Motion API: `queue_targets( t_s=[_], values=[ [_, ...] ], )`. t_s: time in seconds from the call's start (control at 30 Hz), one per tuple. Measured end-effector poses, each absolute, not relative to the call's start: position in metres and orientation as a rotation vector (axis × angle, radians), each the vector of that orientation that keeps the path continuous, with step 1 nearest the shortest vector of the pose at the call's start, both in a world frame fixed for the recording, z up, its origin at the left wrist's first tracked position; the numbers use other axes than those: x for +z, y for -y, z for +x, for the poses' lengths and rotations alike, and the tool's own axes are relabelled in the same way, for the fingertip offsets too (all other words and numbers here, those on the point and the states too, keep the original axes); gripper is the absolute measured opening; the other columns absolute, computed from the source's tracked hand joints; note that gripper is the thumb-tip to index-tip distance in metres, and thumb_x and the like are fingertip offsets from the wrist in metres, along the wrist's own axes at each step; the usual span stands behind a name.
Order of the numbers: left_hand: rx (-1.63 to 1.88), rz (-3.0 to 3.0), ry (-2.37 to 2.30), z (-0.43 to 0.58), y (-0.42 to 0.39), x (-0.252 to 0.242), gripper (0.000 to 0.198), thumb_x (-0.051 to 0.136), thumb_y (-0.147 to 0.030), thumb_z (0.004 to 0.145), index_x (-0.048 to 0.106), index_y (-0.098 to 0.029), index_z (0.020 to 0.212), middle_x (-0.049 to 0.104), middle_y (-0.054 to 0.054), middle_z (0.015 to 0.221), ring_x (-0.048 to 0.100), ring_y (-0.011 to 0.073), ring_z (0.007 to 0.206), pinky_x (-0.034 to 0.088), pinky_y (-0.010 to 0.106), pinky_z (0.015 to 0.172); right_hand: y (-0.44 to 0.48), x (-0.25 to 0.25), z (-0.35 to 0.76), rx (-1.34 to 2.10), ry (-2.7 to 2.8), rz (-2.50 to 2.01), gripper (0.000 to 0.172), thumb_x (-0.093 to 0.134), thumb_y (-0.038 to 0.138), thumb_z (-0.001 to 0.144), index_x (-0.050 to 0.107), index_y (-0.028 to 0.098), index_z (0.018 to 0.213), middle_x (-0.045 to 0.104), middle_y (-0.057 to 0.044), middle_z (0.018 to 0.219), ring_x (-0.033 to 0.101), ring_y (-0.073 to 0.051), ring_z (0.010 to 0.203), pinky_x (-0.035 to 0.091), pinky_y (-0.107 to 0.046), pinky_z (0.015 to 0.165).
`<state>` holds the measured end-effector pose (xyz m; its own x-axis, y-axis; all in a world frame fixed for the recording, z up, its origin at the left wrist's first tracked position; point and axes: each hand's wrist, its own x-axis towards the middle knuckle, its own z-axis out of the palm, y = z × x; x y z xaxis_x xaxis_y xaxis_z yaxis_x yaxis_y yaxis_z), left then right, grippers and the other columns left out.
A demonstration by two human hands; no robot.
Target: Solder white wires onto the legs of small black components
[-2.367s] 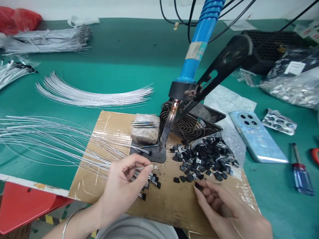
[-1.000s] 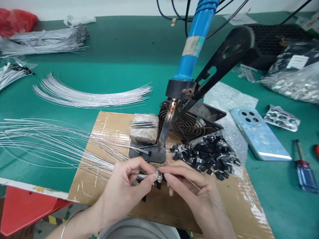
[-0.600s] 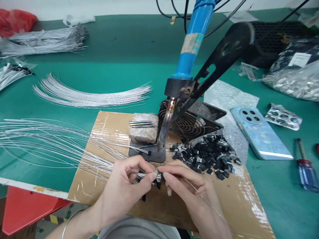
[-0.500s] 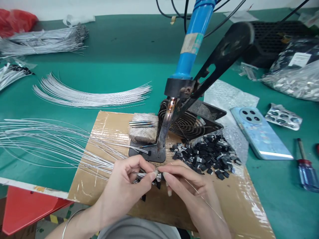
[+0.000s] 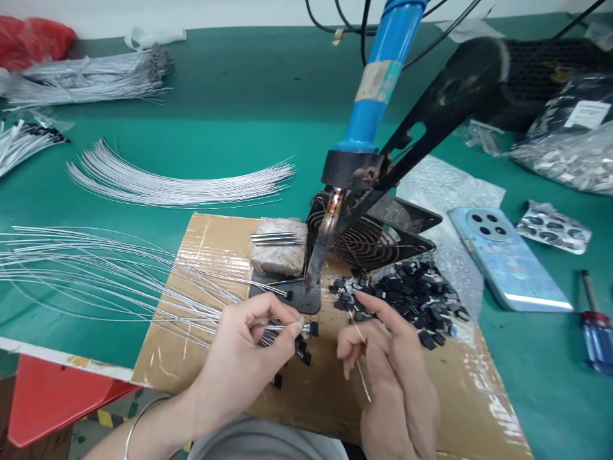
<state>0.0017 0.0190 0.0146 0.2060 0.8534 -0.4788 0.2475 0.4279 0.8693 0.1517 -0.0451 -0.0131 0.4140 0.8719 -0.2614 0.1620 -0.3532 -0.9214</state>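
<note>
My left hand (image 5: 249, 348) is closed, pinching several white wires (image 5: 191, 310) near their tips. A small black connector (image 5: 313, 329) sticks out past the thumb and forefinger, and more black connectors (image 5: 302, 351) dangle below. In my right hand (image 5: 397, 370) a thin silvery solder wire (image 5: 363, 378) runs between the curled fingers. That hand's forefinger stretches to the near left edge of a pile of loose black connectors (image 5: 407, 291). Behind the left hand, the tip of a soldering iron (image 5: 313, 271) points down at a dark metal base (image 5: 306, 303).
A blue handle (image 5: 368, 96) and black stand arm hold the iron above the cardboard (image 5: 201, 236). Behind it leans a black fan (image 5: 368, 236). A block (image 5: 279, 252) carries thin rods. To the right lie a phone (image 5: 510, 255) and a screwdriver (image 5: 594, 326); a wire bundle (image 5: 186, 188) lies behind.
My right hand has moved away from the left fingertips, rightward to the connector pile, with the solder wire still in it. My left hand keeps its pinch, and the connector at its fingertips now shows.
</note>
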Motion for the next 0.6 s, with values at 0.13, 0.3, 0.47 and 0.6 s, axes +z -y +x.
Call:
queue_targets(
  t_s=[0.13,0.3,0.47,0.6],
  values=[
    [0.618,1.115,-1.342,0.003,-0.022,0.015,0.009,0.067,-0.018,0.081,0.064,-0.016,0.073,0.073,0.004,0.083,0.061,0.0118,0.070,0.044,0.021,0.061,0.046,0.002,0.143,0.791,1.062,-1.919,0.032,0.035,0.039,0.104,0.049,0.016,0.122,0.056,0.001,0.075,0.049,-0.012,0.066,0.038,-0.027,0.070],
    [0.653,1.123,-1.347,0.004,-0.022,0.014,0.008,0.067,-0.017,0.082,0.065,-0.015,0.074,0.074,0.005,0.085,0.064,0.0131,0.073,0.048,0.021,0.064,0.046,0.002,0.149,0.835,1.110,-1.818,0.037,0.040,0.032,0.104,0.037,0.017,0.070,0.040,0.001,0.069,0.037,-0.010,0.062,0.031,-0.026,0.062],
    [0.658,1.145,-1.357,0.006,-0.023,0.016,0.010,0.065,-0.014,0.084,0.065,-0.015,0.074,0.074,0.005,0.085,0.065,0.0129,0.075,0.050,0.021,0.067,0.040,0.008,0.144,0.885,1.042,-1.637,0.023,0.055,0.024,0.098,0.050,0.017,0.077,0.064,-0.005,0.111,0.061,-0.015,0.106,0.042,-0.026,0.091],
    [0.679,1.168,-1.361,0.007,-0.025,0.018,0.009,0.064,-0.014,0.083,0.066,-0.015,0.074,0.073,0.004,0.082,0.065,0.0134,0.074,0.050,0.022,0.067,0.039,0.012,0.139,0.978,0.959,-1.654,0.022,0.059,0.028,0.097,0.054,0.019,0.077,0.069,-0.003,0.118,0.066,-0.014,0.110,0.046,-0.023,0.096]
  ],
)
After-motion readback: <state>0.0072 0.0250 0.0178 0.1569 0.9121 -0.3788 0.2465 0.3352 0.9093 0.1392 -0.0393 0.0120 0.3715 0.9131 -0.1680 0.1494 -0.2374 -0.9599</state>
